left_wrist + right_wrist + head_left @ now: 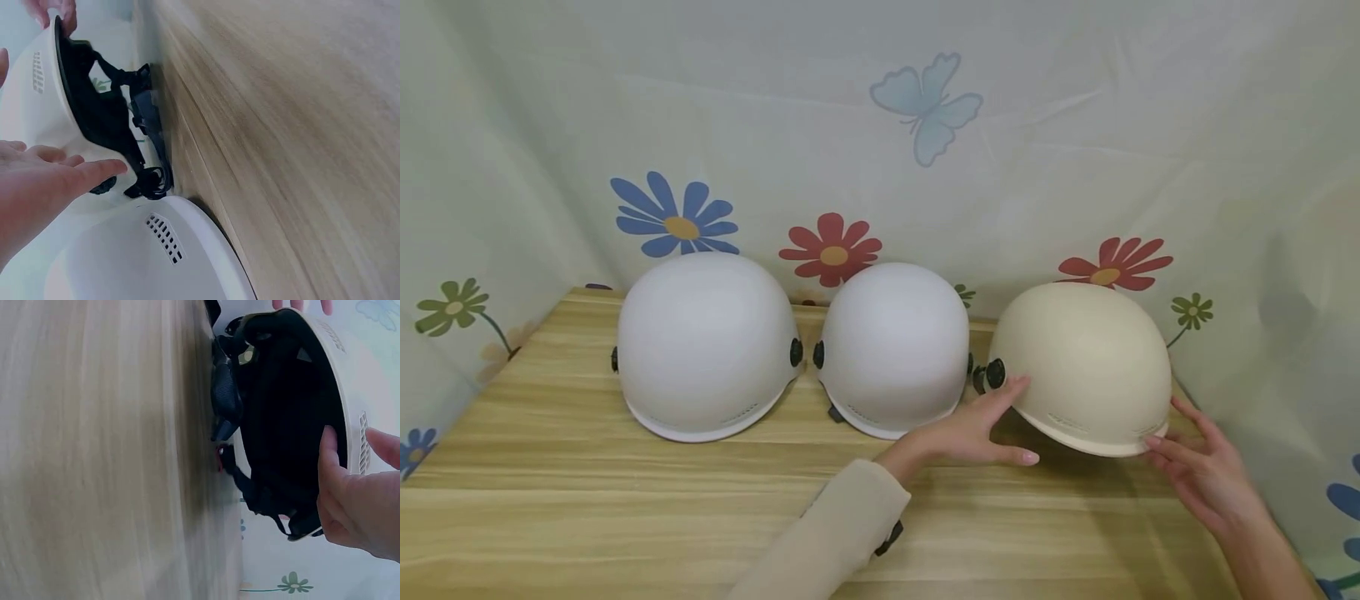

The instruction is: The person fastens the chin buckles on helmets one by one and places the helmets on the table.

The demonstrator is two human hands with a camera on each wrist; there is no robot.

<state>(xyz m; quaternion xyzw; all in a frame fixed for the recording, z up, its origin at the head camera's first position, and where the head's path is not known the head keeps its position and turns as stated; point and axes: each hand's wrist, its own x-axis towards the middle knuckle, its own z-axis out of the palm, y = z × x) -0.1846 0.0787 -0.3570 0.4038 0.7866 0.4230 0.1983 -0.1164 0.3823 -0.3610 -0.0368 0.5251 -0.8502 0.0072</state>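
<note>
A cream helmet [1086, 358] is at the right of the wooden table, its front brim raised off the surface. My right hand [1213, 475] pinches that brim at its right; in the right wrist view the thumb lies outside and the fingers go under the edge. Against the helmet's left side rest the fingertips of my left hand [966, 429], fingers extended and thumb spread away. The black lining [294, 419] and dark chin straps [147, 112] show underneath. Left of it stand a smaller white helmet [895, 350] and a larger white helmet [707, 342].
The three helmets form a row along the back of the wooden table [625, 517]. Behind them hangs a pale curtain [775, 125] printed with flowers and a butterfly. The smaller white helmet sits close to the cream one's left side.
</note>
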